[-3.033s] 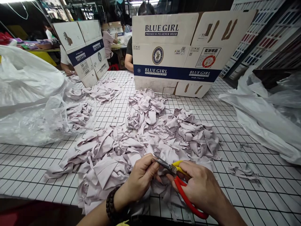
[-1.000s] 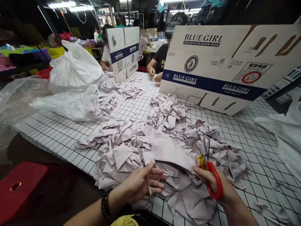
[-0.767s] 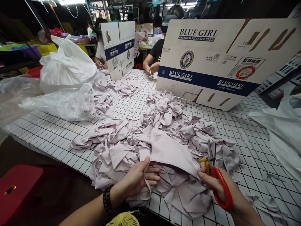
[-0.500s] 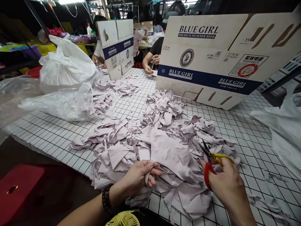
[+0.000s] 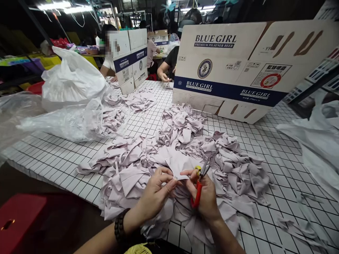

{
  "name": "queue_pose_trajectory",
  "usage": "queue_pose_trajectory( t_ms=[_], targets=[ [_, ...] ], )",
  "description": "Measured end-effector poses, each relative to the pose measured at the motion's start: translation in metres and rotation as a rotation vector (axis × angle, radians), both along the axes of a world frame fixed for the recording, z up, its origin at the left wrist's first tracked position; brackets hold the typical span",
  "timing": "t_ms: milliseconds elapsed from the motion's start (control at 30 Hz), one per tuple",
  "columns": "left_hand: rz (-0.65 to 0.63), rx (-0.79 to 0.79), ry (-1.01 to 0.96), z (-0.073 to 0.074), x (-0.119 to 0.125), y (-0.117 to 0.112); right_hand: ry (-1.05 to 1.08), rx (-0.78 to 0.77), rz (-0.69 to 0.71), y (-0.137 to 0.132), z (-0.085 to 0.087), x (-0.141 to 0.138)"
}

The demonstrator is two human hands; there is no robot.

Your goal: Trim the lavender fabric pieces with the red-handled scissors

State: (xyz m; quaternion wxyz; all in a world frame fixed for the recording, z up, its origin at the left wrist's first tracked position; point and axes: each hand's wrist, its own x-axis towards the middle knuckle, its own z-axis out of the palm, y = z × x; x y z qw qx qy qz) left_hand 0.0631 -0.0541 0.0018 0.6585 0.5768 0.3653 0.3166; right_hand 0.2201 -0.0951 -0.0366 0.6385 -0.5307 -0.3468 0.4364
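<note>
Close in front of me, my left hand [image 5: 156, 193] pinches the edge of a pale lilac fabric piece [image 5: 181, 164]. Beside it my right hand [image 5: 206, 197] is closed around scissors [image 5: 197, 192] with red and yellow handles, their blades pointing up and away. The thumb and forefinger of that hand also reach the edge of the same fabric piece. Around and under both hands spreads a heap of lilac fabric pieces [image 5: 132, 180]. A dark beaded bracelet [image 5: 122, 225] circles my left wrist.
A large beer carton [image 5: 227, 67] stands at the back right of the grid-patterned table [image 5: 63, 155], a smaller carton [image 5: 131, 58] farther left. White plastic bags [image 5: 71, 81] lie at the left, another bag [image 5: 317, 141] at the right. Co-workers sit beyond. A red stool [image 5: 22, 222] is lower left.
My right hand has moved left with the scissors, from the heap's right side to beside my left hand, and now meets the fabric. The camera view has shifted slightly.
</note>
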Motion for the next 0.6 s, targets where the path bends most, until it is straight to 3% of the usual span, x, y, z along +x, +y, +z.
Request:
queue_pose_trajectory(
  t_ms=[100,267,467,600],
  targets=[
    [-0.017,0.237,0.073,0.0,-0.001,0.008,-0.063,-0.045,0.092,0.001,-0.002,0.009],
    [-0.246,0.024,-0.17,-0.009,0.01,0.016,-0.094,-0.102,0.27,-0.005,0.008,0.021],
    [-0.204,0.164,-0.097,-0.015,0.014,0.019,-0.802,-0.269,0.284,-0.032,0.045,0.049],
    [-0.234,0.363,0.022,-0.015,0.012,0.021,-1.078,-0.375,0.286,-0.04,0.055,0.046]
  ],
)
